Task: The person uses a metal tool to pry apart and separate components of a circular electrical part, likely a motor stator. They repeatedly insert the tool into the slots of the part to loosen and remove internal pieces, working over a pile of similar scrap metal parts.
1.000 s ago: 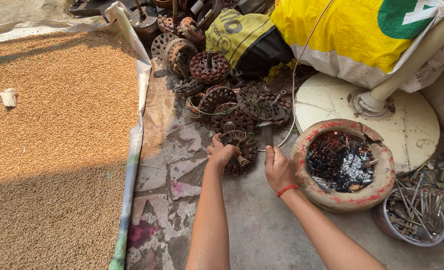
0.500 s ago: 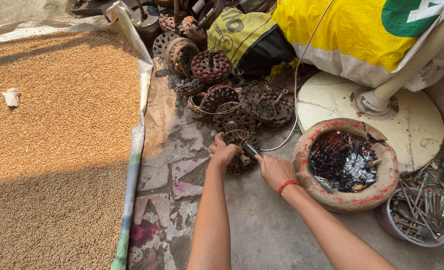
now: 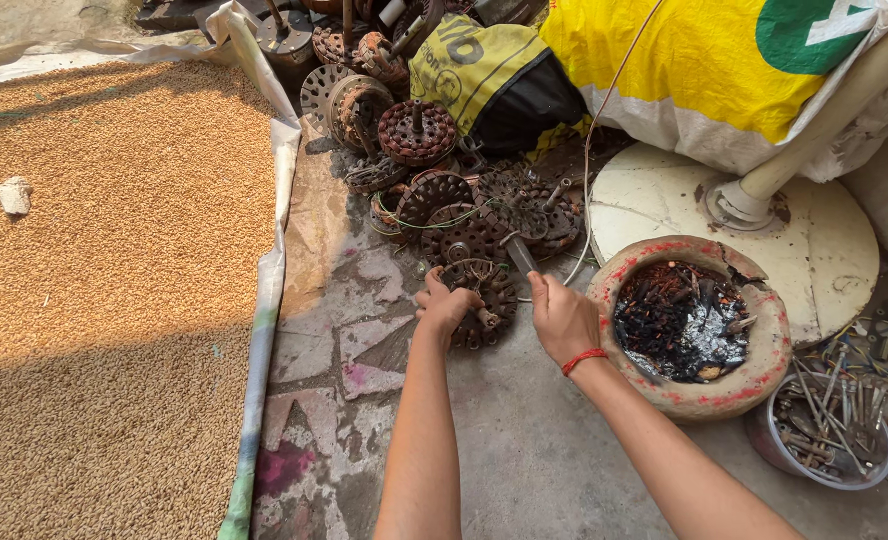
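While the left hand (image 3: 446, 305) curls its fingers around a round, rusty slotted metal wheel (image 3: 482, 297) lying on the concrete, the right hand (image 3: 562, 318) grips a thin metal tool (image 3: 520, 255) whose tip points away from the fingers; its handle is hidden inside the fist.

Spread grain (image 3: 114, 260), clay bowl (image 3: 764, 375) of perhaps charred scrap, yellow sack (image 3: 694, 70).

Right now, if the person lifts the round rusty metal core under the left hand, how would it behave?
The round rusty metal core is probably stiff and heavy for its size, since it looks like solid slotted metal. Its rough rust likely gives the left hand good grip. Lying flat on the concrete floor, it seems unlikely to roll.
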